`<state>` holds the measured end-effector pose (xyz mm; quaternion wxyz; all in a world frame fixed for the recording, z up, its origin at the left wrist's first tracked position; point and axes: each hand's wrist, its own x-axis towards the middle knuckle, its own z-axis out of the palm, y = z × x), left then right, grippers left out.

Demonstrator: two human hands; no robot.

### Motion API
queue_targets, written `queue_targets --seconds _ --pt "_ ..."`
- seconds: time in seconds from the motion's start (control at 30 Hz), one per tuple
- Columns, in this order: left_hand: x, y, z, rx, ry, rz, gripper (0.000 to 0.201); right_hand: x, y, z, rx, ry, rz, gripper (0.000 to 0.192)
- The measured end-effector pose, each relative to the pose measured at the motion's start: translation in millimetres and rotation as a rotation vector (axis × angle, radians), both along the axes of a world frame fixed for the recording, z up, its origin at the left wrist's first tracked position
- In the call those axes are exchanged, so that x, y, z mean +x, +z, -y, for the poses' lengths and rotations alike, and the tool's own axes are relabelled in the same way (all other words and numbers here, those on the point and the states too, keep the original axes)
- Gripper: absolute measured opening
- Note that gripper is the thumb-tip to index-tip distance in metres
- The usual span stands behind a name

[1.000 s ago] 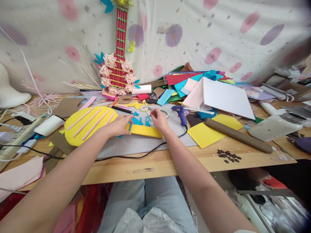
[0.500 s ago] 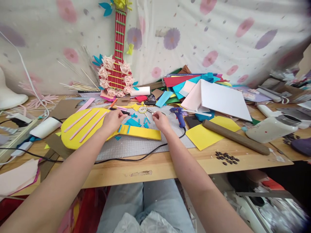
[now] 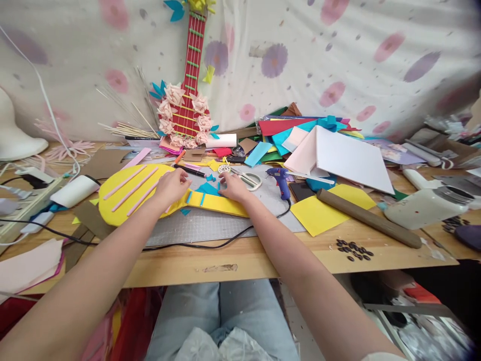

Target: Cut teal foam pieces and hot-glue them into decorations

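While the left hand (image 3: 171, 186) lies palm-down on the yellow foam guitar (image 3: 150, 193), just where the round body narrows into the neck, the right hand (image 3: 233, 186) rests at the far edge of that neck, fingers curled low among the small blue foam pieces (image 3: 209, 189) scattered there. The left hand is flat and holds nothing; it only presses on the foam. Whether the right hand pinches one of the blue pieces cannot be told, since its fingertips are turned away from the camera.

The yellow foam guitar lies flat on a grey cutting mat (image 3: 210, 223) on the wooden counter (image 3: 240, 258), its body to the left and its neck pointing right. Three pink strips (image 3: 136, 184) run slantwise across the body, and two short blue bars cross the neck near the left hand.

Just beyond the right hand lie scissors (image 3: 248, 178) and a blue glue gun (image 3: 280, 178), whose black cord (image 3: 210, 244) loops over the mat's near edge. A yellow sheet (image 3: 323, 213) and a brown rolling pin (image 3: 366, 217) lie to the right. A finished red guitar (image 3: 188, 95) trimmed with pink paper flowers leans against the flowered cloth at the back.
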<state>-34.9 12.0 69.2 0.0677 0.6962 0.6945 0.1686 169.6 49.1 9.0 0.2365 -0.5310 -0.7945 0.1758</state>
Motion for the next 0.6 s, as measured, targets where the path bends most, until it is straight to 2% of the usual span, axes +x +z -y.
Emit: queue_targets --seconds 0.17,0.37,0.43,0.53,0.6 --pt "3.6 -4.6 0.4 0.022 -0.077 0.017 0.024 1.6 -3.6 1.6 0.058 0.008 0.001 0.044" --pt "6.4 -2.7 0.3 0.025 -0.142 0.057 0.026 4.0 -2.4 -7.8 -0.030 0.127 -0.021 0.047" --pt "2.4 -1.1 3.7 0.001 -0.273 0.076 0.035 4.9 -1.0 -11.1 -0.030 0.129 -0.039 0.046" --pt "-3.4 -1.8 11.0 -0.054 -0.506 0.006 0.063 6.0 2.4 -3.4 0.057 0.021 -0.140 0.047" --pt "-4.7 -5.0 14.8 -0.079 -0.553 -0.075 0.074 5.5 5.4 12.0 0.078 0.026 -0.275 0.050"
